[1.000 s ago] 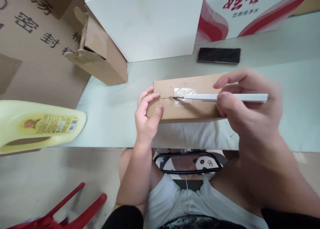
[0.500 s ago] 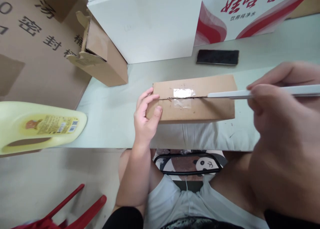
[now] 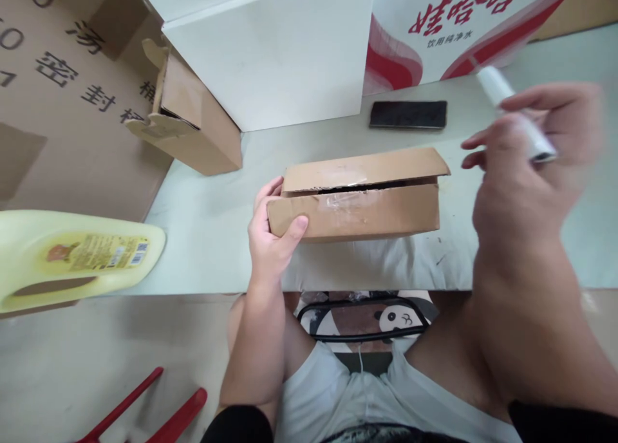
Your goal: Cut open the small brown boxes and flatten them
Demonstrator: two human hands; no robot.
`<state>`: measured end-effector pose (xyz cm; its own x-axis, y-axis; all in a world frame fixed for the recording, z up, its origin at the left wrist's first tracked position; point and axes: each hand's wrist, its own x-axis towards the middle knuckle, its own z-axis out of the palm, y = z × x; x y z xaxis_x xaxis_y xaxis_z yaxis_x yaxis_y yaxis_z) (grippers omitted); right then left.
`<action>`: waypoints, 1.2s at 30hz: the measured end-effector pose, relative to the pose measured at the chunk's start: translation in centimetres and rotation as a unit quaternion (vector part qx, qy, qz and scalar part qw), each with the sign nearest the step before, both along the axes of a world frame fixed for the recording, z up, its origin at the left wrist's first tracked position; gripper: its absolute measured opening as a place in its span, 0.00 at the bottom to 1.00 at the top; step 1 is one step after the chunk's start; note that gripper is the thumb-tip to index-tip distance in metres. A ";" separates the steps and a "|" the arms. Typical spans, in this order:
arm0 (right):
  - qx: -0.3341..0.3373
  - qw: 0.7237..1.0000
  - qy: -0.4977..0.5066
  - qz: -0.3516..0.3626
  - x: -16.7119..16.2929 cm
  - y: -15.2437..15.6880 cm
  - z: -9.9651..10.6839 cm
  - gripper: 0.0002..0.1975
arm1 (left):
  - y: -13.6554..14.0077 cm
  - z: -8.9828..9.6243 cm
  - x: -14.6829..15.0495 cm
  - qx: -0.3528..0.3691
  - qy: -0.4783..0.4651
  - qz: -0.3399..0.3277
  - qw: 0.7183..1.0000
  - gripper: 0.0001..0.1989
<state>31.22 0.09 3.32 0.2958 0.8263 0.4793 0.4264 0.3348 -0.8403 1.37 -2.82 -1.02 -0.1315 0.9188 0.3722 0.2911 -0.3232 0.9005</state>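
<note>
A long brown cardboard box [image 3: 371, 216] lies in front of me, its top slit along the middle seam. The far flap [image 3: 405, 165] is raised a little, leaving a dark gap. Clear tape [image 3: 347, 201] shows on both sides of that gap. My left hand [image 3: 274, 227] grips the box's left end, thumb on the near flap and fingers behind. Up and right of the box, apart from it, my right hand [image 3: 535, 134] is closed round a white utility knife [image 3: 493, 85] that tilts up to the left. Its thin tip is blurred, and what lies inside the box is hidden.
A black phone [image 3: 408, 115] lies behind the box on the pale table cover [image 3: 203, 237]. At the back stand a white box [image 3: 270, 56], a red-and-white carton [image 3: 434, 37] and a narrow cardboard box [image 3: 203, 121]. A yellow jug [image 3: 120, 263] lies at the left.
The utility knife has left the box's seam and moved up and right, turning in my right hand. The seam has parted into a gap, and the box has tipped slightly and shifted left.
</note>
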 end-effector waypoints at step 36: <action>-0.246 0.954 0.105 0.136 -3.0 1.5 -4.5 0.26 | 1.1 -0.6 -2.2 -0.213 -0.305 0.047 0.927 0.20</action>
<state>28.20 1.64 -1.15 0.0856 0.9958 -0.0326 0.1841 -0.0480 -0.9817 -0.78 -1.70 -1.64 -0.2847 0.9392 -0.1920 -0.3054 0.1010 0.9469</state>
